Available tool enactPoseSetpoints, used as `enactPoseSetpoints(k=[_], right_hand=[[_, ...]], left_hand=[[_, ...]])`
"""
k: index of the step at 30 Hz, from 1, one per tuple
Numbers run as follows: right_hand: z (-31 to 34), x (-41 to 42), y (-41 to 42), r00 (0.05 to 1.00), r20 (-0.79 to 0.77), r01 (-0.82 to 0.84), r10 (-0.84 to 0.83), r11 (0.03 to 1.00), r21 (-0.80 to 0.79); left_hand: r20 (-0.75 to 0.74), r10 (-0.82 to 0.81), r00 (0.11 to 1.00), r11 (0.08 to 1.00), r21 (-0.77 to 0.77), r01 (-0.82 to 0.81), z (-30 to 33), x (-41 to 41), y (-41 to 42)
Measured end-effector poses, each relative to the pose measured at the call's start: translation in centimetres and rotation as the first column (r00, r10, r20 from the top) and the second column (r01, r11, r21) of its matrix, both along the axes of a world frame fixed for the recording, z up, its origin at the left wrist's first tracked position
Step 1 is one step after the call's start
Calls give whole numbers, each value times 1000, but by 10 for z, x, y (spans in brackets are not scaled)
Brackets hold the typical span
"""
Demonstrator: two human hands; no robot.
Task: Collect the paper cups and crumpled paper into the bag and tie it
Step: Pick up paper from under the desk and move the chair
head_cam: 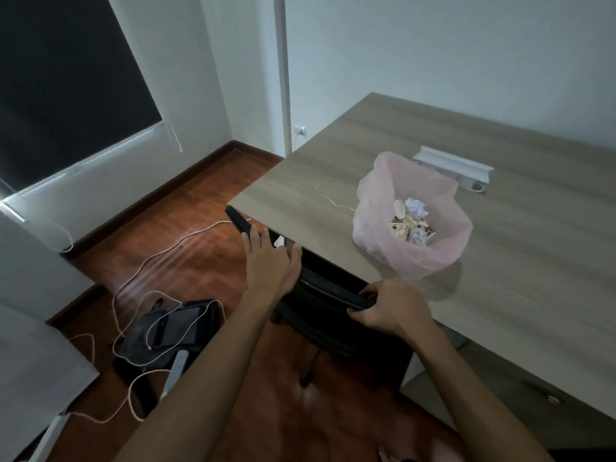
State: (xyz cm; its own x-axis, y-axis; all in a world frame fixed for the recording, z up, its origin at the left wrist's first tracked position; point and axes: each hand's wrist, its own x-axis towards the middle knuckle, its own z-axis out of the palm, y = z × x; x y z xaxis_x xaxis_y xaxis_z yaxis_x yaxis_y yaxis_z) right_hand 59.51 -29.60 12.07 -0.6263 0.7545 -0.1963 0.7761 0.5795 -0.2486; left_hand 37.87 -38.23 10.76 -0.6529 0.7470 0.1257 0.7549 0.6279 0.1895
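Note:
A pink plastic bag (430,251) stands open on the wooden table (520,261). Inside it lie crumpled white paper (416,207) and flattened paper cups (408,226). My left hand (270,261) rests on the top edge of a black chair back (320,281) that is pushed under the table's near side, its fingers curled over the edge. My right hand (390,308) grips the same chair back further right, just below the table edge. Both hands are apart from the bag.
A white cable tray (453,165) and a socket sit on the table behind the bag. A thin white cable (336,203) runs off the table's left edge to the wooden floor, where a dark bag (170,331) and a white power strip (175,371) lie.

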Motion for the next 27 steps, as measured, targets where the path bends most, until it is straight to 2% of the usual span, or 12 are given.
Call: enactPoseSetpoints(k=[6, 9, 12, 16, 18, 19, 21, 24, 27], right_hand=[[-1, 8, 46, 998, -46, -30, 31, 999, 24], [-4, 9, 53, 994, -84, -61, 63, 998, 23], [-6, 8, 55, 989, -110, -89, 96, 994, 67], [-3, 11, 58, 981, -133, -141, 140, 990, -1], [4, 18, 63, 972, -187, -167, 145, 980, -107], [8, 23, 67, 966, -232, -158, 111, 968, -195], [10, 31, 79, 941, -338, -87, -30, 942, -325], [2, 49, 121, 842, -491, 90, -222, 956, -279], [-4, 69, 168, 732, -586, 277, -348, 937, -211]], left_hand=[[-18, 16, 1000, 1000, -10, -16, -7, 6, 47], [-23, 34, 999, 999, 33, -33, -8, 6, 51], [-30, 41, 999, 999, 13, -41, -6, 3, 51], [-33, 49, 998, 992, -115, -53, 0, 5, 55], [-13, 86, 996, 968, -234, -87, 8, 6, 61], [-1, 114, 993, 956, -272, -111, 12, 7, 67], [41, 159, 986, 957, -254, -144, 20, 9, 81], [152, 166, 974, 982, -116, -149, 33, 29, 120], [195, 132, 972, 991, 8, -136, 42, 53, 159]])
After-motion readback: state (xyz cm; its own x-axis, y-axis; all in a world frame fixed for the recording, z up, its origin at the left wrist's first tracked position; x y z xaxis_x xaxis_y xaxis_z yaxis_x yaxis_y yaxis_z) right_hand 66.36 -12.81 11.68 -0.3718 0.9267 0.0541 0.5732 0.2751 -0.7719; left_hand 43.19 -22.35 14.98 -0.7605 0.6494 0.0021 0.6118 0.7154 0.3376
